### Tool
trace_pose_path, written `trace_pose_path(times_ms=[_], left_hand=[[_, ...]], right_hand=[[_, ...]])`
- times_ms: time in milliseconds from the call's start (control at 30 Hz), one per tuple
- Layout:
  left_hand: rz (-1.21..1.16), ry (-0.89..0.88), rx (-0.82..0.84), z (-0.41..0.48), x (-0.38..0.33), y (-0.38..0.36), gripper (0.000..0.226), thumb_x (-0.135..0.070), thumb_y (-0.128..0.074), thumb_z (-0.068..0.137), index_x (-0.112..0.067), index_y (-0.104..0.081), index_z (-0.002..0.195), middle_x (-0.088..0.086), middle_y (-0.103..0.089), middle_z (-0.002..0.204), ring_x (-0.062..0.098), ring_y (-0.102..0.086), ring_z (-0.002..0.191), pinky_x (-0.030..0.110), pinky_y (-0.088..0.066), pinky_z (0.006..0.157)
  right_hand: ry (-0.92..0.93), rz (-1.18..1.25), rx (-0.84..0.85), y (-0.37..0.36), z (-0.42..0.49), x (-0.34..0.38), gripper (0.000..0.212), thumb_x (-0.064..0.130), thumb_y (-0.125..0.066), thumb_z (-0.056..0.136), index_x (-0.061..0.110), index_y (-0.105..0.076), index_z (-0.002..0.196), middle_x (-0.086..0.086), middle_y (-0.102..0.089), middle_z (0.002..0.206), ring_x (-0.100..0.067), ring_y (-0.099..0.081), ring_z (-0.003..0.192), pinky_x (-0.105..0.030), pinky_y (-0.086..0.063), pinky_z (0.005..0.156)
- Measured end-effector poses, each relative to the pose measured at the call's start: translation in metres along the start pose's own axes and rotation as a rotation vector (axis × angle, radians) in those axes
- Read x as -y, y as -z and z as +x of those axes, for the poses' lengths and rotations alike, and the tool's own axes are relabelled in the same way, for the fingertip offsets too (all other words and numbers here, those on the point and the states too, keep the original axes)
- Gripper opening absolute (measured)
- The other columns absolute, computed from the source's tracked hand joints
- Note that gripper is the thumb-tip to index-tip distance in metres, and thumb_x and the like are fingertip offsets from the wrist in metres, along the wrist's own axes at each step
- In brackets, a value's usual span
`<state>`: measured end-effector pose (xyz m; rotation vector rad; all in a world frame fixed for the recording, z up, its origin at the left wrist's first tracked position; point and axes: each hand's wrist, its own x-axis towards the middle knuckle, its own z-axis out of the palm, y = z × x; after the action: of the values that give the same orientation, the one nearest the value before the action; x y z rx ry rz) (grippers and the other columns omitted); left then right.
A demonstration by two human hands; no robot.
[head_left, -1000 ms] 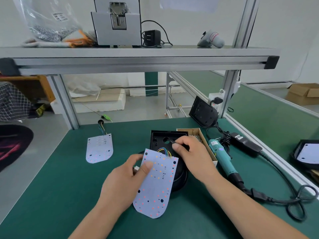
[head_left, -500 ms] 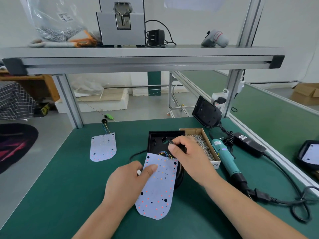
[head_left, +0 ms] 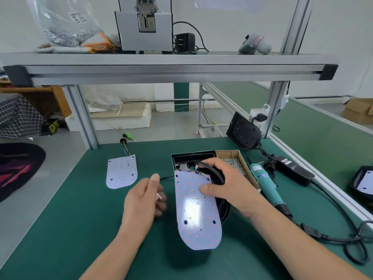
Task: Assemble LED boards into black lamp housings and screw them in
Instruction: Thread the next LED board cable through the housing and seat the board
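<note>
A white LED board (head_left: 196, 217) with red dots lies tilted over the black lamp housing (head_left: 193, 156), its rounded end toward me. My right hand (head_left: 230, 184) holds the board's right side. Its thumb presses on the board's face and its fingers curl over a black cable loop (head_left: 214, 170) at the housing. My left hand (head_left: 143, 201) is just left of the board, apart from it. Its curled fingers pinch a small white connector (head_left: 159, 196) on a thin black wire. A second LED board (head_left: 122, 172) with coloured wires lies flat at the left.
A cardboard box of screws (head_left: 235, 163) stands right of the housing. Beyond it lie a teal electric screwdriver (head_left: 266, 188), its power adapter (head_left: 294, 171) and looping cables. Another black housing (head_left: 244, 131) leans at the back right. One more with a board (head_left: 363, 181) sits far right.
My left hand has let go of the board and moved left. My right hand left the wires at the housing and took the board's right side. The board shifted over the housing.
</note>
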<state>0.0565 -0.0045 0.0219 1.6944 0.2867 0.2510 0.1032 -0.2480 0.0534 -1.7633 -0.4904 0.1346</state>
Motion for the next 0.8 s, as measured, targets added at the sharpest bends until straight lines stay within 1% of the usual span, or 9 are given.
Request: trace_pose_path(times_ms=[67,167,267,333,433,500,567,667,800], left_hand=[[0.009,-0.050,-0.045,0.002,-0.003,0.004,0.019,-0.018,-0.055,0.107,-0.025,-0.072,0.103,-0.002,-0.078,0.092,0.014,-0.073,0.068,0.024,-0.057,0.055],[0.031,-0.169,-0.005,-0.003,-0.009,0.000,0.058,0.009,-0.046,0.098,-0.038,-0.065,0.126,-0.028,-0.072,0.118,0.002,-0.073,0.088,0.022,-0.060,0.067],[-0.060,-0.192,0.174,-0.009,-0.011,-0.009,0.065,0.018,-0.052,0.096,-0.035,-0.062,0.132,-0.027,-0.074,0.121,-0.007,-0.072,0.102,0.010,-0.055,0.075],[-0.100,-0.159,0.308,-0.012,-0.010,-0.010,0.056,0.015,-0.059,0.097,-0.029,-0.065,0.131,-0.013,-0.078,0.121,0.007,-0.074,0.110,0.017,-0.059,0.079],[-0.072,-0.139,0.410,-0.017,-0.005,-0.011,0.045,0.014,-0.051,0.101,-0.018,-0.067,0.126,0.003,-0.080,0.115,0.021,-0.076,0.102,0.035,-0.063,0.081],[-0.012,-0.110,0.365,-0.014,-0.003,-0.014,0.042,0.004,-0.053,0.101,-0.030,-0.072,0.118,0.001,-0.080,0.098,0.023,-0.069,0.082,0.046,-0.061,0.074],[0.071,-0.074,0.263,-0.008,-0.001,-0.012,0.031,-0.023,-0.056,0.089,-0.041,-0.074,0.107,-0.006,-0.071,0.074,0.019,-0.057,0.064,0.042,-0.056,0.061],[0.137,-0.027,0.159,0.000,-0.002,-0.003,0.042,-0.054,-0.050,0.066,-0.049,-0.073,0.101,-0.003,-0.070,0.072,0.013,-0.055,0.058,0.041,-0.059,0.060],[-0.023,-0.003,0.226,-0.003,-0.004,-0.004,0.025,-0.042,-0.063,0.078,-0.034,-0.076,0.097,0.004,-0.074,0.080,0.020,-0.066,0.063,0.058,-0.062,0.072]], right_hand=[[0.008,0.032,0.038,0.004,-0.002,0.003,0.058,0.016,-0.087,0.078,0.031,-0.065,0.130,0.000,-0.072,0.124,-0.025,-0.069,0.117,-0.041,-0.056,0.102],[0.001,0.014,0.134,0.003,-0.005,0.004,0.063,0.016,-0.088,0.078,0.030,-0.063,0.134,-0.003,-0.070,0.129,-0.033,-0.065,0.121,-0.047,-0.053,0.105],[0.005,0.022,0.233,-0.004,-0.007,0.003,0.065,0.009,-0.087,0.081,0.029,-0.062,0.137,0.001,-0.069,0.135,-0.023,-0.064,0.128,-0.034,-0.053,0.105],[0.005,0.057,0.234,-0.005,-0.008,0.005,0.067,0.008,-0.087,0.081,0.032,-0.062,0.138,0.003,-0.067,0.139,-0.019,-0.062,0.132,-0.028,-0.051,0.106],[0.016,0.090,0.179,-0.001,-0.009,0.007,0.072,0.014,-0.088,0.079,0.031,-0.060,0.143,0.001,-0.065,0.144,-0.022,-0.062,0.134,-0.037,-0.050,0.111],[0.032,0.101,0.130,0.002,-0.009,0.008,0.075,0.015,-0.088,0.079,0.029,-0.059,0.146,0.003,-0.063,0.146,-0.020,-0.061,0.135,-0.036,-0.049,0.112],[0.047,0.103,0.095,0.003,-0.010,0.009,0.075,0.012,-0.088,0.080,0.030,-0.059,0.147,0.010,-0.064,0.145,-0.014,-0.061,0.134,-0.025,-0.049,0.107],[0.059,0.064,0.076,-0.002,-0.010,0.010,0.074,0.007,-0.087,0.082,0.032,-0.059,0.146,0.014,-0.066,0.141,-0.009,-0.061,0.132,-0.018,-0.048,0.105],[0.082,0.080,-0.009,-0.008,-0.007,0.007,0.070,0.009,-0.088,0.083,0.033,-0.061,0.143,0.012,-0.069,0.137,-0.010,-0.065,0.128,-0.020,-0.050,0.102]])
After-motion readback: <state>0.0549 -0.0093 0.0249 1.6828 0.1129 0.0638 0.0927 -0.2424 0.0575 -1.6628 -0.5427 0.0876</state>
